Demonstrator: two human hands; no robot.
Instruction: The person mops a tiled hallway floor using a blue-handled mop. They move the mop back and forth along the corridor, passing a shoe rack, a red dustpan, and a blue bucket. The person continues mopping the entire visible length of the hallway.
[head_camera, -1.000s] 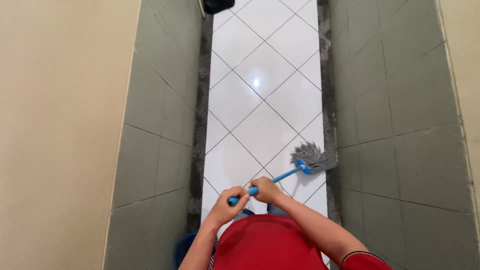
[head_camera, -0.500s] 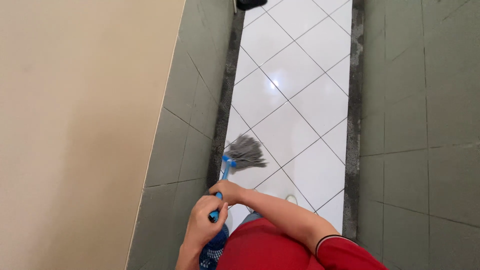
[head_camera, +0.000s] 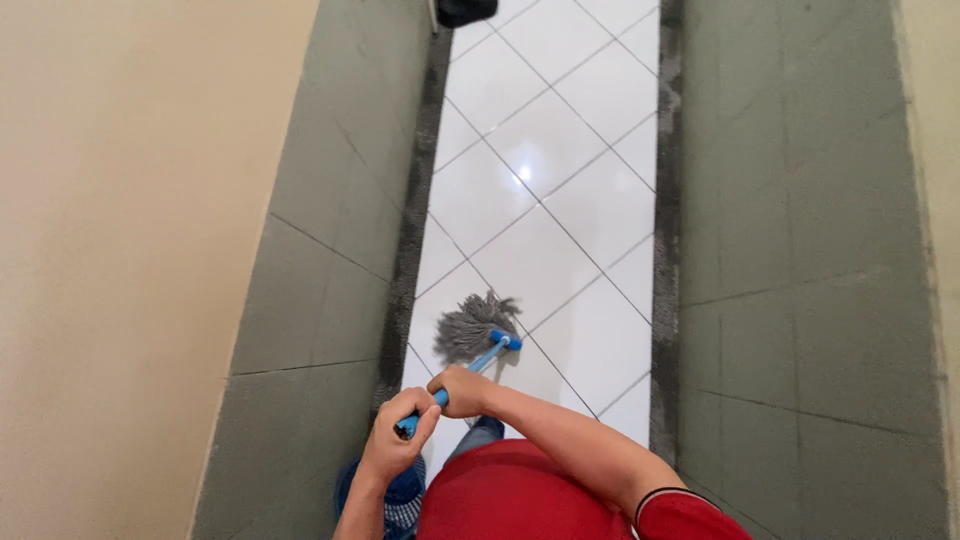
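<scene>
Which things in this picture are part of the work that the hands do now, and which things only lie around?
In use:
- left hand and right hand, both gripping the blue mop handle
- grey mop head on the white tiled floor

Just lying about:
- blue bucket by the person's feet
- dark object at the far end

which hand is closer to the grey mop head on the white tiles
The right hand. It grips the blue handle just below the mop head. The left hand holds the handle's lower end, farther back toward the body.
</scene>
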